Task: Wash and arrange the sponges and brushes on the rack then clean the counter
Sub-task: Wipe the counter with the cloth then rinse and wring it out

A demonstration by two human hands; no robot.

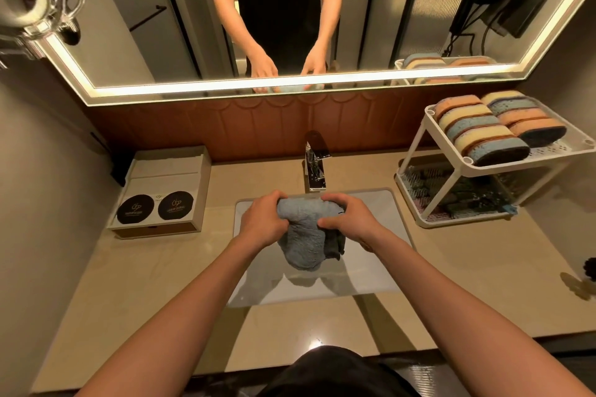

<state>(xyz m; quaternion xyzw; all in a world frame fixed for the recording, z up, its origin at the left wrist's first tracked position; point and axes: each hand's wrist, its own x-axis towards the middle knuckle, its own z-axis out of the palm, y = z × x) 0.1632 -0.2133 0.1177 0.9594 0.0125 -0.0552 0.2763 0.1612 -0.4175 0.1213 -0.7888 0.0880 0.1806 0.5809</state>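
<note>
Over the sink (380, 274), just near of the tap (314, 167), the left hand (263, 221) and right hand (350, 219) both clench a blue-grey cloth (303, 235) (bunched, hanging down). Sponges (483, 129) fill the rack (429, 145), far right on the worktop (161, 284).

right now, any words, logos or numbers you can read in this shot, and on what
None can be read.
Left black round label on the beige box: a light emblem with a line of text beneath, too small and blurred.
Right black round label: same emblem and text, also unreadable.
</note>
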